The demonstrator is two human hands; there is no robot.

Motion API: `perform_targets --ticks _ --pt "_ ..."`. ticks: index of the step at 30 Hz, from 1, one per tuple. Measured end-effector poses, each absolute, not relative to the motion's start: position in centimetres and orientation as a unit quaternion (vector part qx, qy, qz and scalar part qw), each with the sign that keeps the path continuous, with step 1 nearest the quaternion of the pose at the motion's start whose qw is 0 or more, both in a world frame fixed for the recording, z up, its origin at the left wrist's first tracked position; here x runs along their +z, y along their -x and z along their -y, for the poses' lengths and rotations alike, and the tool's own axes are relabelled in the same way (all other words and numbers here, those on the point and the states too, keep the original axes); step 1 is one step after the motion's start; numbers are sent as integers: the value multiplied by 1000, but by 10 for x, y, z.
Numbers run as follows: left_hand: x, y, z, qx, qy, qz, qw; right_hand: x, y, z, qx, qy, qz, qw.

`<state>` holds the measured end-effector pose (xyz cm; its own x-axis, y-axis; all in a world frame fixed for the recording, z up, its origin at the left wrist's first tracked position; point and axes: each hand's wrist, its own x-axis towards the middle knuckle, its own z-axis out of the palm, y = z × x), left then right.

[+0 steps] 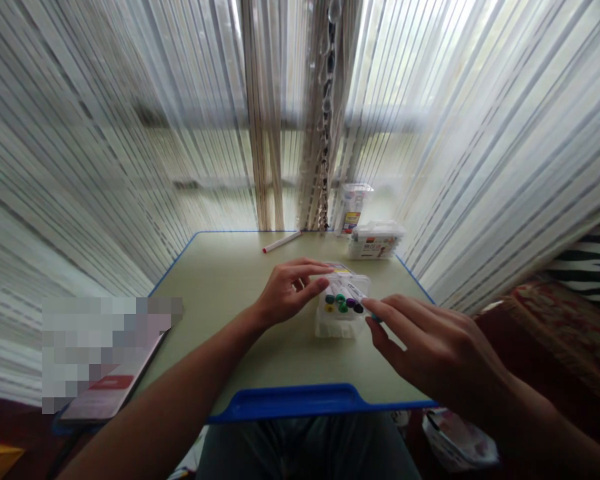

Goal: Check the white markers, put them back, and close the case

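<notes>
A clear plastic box [337,329] lies on the table in front of me, its opening towards me. Inside are several white markers with coloured cap ends: yellow, green, teal, purple and black. My left hand [291,288] pinches the box at its left upper side, thumb and fingers curled round the edge. At the right of the opening, my right hand [433,337] holds a marker [375,319] between thumb and fingers. A teal end of that marker shows; the rest is mostly hidden by the fingers and the box.
A white marker [282,242] with a red end lies at the table's far edge. Back right stand a handled plastic case [376,243] and a tall clear container [353,212]. A blue tray ledge [295,400] lines the near edge. A phone-like screen [115,387] is at left.
</notes>
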<state>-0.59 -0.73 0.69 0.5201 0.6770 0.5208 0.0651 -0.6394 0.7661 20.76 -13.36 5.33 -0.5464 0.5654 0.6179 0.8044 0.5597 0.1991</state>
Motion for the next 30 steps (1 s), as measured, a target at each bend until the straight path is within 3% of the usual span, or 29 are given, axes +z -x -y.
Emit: perform_targets --ticks 30 --pt "8 6 7 427 -791 -236 369 43 -210 121 -202 453 834 243"
